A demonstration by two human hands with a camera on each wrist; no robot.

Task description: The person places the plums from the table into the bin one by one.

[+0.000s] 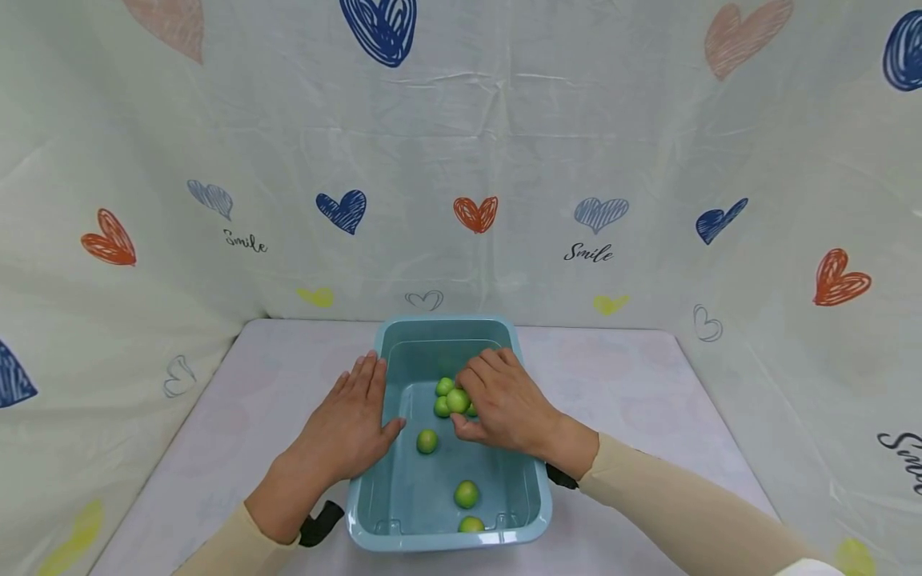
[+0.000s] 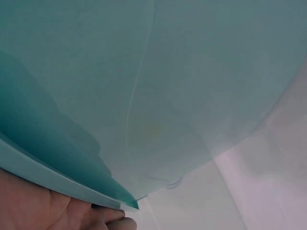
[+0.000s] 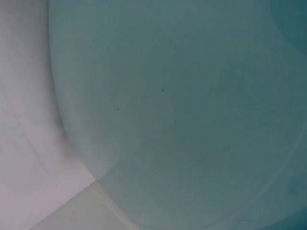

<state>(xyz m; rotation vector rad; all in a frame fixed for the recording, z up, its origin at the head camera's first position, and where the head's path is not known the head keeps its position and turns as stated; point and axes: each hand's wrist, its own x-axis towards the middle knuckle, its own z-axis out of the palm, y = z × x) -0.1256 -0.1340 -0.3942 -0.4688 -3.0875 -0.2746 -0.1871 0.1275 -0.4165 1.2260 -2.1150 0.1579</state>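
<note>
A light-blue plastic basin (image 1: pixel 468 512) holds several small green limes. My left hand (image 1: pixel 346 424) lies on its left rim, fingers straight and thumb over the inside; in the left wrist view its fingers (image 2: pixel 62 211) rest at the rim. Inside the basin, my right hand (image 1: pixel 504 400) pinches a lime (image 1: pixel 457 401) between thumb and fingers. Close around that one are more limes (image 1: pixel 445 387), partly covered by the hand. One lime (image 1: pixel 427 441) sits nearer the left hand, and another two, one of them a lime (image 1: pixel 467 494), are toward the near end. The right wrist view shows only the basin's outer wall (image 3: pixel 182 105).
The basin stands on a table with a pale cloth (image 1: pixel 605 384). Behind and at both sides hangs a white sheet (image 1: pixel 533 160) printed with hearts and the word Smile. The basin's raised walls surround the limes.
</note>
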